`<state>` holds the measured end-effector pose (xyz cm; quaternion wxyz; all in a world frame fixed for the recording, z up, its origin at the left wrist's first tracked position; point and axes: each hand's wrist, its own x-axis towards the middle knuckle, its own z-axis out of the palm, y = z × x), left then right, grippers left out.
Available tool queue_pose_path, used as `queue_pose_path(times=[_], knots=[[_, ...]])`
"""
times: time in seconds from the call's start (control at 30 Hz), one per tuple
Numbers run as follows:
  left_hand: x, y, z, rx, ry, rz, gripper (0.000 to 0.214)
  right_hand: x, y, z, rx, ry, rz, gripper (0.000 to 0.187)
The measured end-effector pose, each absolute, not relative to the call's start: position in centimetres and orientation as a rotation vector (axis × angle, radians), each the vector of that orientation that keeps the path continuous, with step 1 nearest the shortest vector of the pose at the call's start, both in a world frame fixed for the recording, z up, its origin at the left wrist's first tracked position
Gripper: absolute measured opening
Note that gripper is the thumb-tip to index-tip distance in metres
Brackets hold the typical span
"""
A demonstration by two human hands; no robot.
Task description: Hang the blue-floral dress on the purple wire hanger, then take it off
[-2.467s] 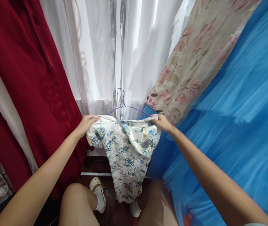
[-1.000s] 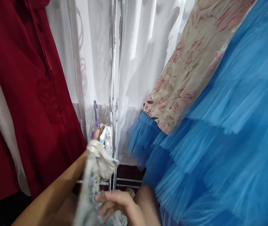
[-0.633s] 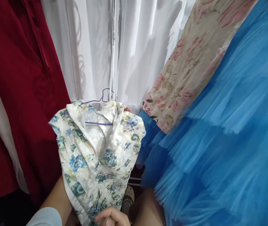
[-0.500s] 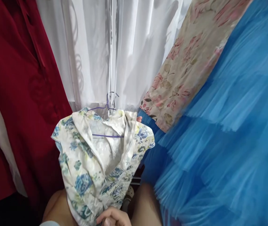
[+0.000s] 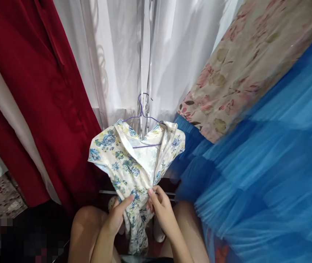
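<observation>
A white dress with blue and yellow flowers (image 5: 130,160) hangs in front of me on a purple wire hanger (image 5: 141,114), its neckline lying open in a deep V. At the foot of that V, my right hand (image 5: 163,208) pinches the cloth between thumb and fingers. My left hand (image 5: 117,213) grips the garment's left side at waist height, thumb on the front and fingers partly hidden behind. Below both hands the lower part of the dress hangs bunched between my knees.
Dark red cloth (image 5: 54,109) hangs on the left, a white curtain (image 5: 117,54) behind. To the right hang a beige floral garment (image 5: 227,84) and a blue tiered tulle skirt (image 5: 268,175). A thin metal rail (image 5: 106,192) runs low behind the dress.
Both hands now hold the dress at the waist; earlier one was low at its front and fingertips showed by the right shoulder. The dress hangs straighter, with more of the hanger visible.
</observation>
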<state>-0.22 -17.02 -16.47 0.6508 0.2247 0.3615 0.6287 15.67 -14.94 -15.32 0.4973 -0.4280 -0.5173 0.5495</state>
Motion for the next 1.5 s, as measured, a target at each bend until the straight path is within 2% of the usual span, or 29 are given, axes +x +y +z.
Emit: queue_pose_path(times=[0.13, 0.3, 0.43, 0.57, 0.8, 1.0, 1.03, 1.13, 1.2, 1.4, 1.5], knots=[[-0.1, -16.7, -16.1, 0.462, 1.127, 1.51, 0.057, 15.7, -14.3, -14.1, -1.037, -1.453, 1.232, 0.044], [0.6, -15.8, -17.3, 0.353, 1.331, 1.723, 0.039, 16.8, -15.3, -16.0, -1.068, -1.419, 1.203, 0.049], [1.8, -16.0, -17.4, 0.455, 1.304, 1.626, 0.035, 17.1, -15.9, -16.4, -1.046, -1.317, 1.302, 0.035], [3.4, -17.2, -16.7, 0.507, 1.294, 1.529, 0.035, 16.3, -16.2, -15.3, -0.979, -1.289, 1.32, 0.031], [2.4, -18.3, -16.7, 0.512, 1.269, 1.499, 0.045, 15.9, -17.3, -14.0, -0.982, -1.373, 1.328, 0.041], [3.3, -17.8, -18.1, 1.069, 1.594, 2.035, 0.07, 16.4, -17.2, -14.5, -1.058, -1.335, 1.381, 0.043], [3.8, -17.9, -18.5, 1.233, 1.654, 2.046, 0.067, 16.4, -17.2, -14.7, -1.053, -1.324, 1.396, 0.043], [5.1, -18.2, -19.9, 1.62, 1.668, 1.942, 0.034, 15.9, -17.1, -14.8, -1.006, -1.31, 1.428, 0.043], [5.5, -18.2, -20.5, 1.693, 1.572, 1.893, 0.021, 15.6, -17.3, -14.7, -1.0, -1.314, 1.41, 0.044], [4.8, -18.1, -20.2, 1.488, 1.408, 1.641, 0.02, 15.0, -16.8, -14.0, -0.959, -1.356, 1.372, 0.042], [3.9, -18.2, -19.5, 1.537, 1.419, 1.579, 0.02, 15.1, -14.0, -11.4, -0.908, -1.237, 1.4, 0.038]])
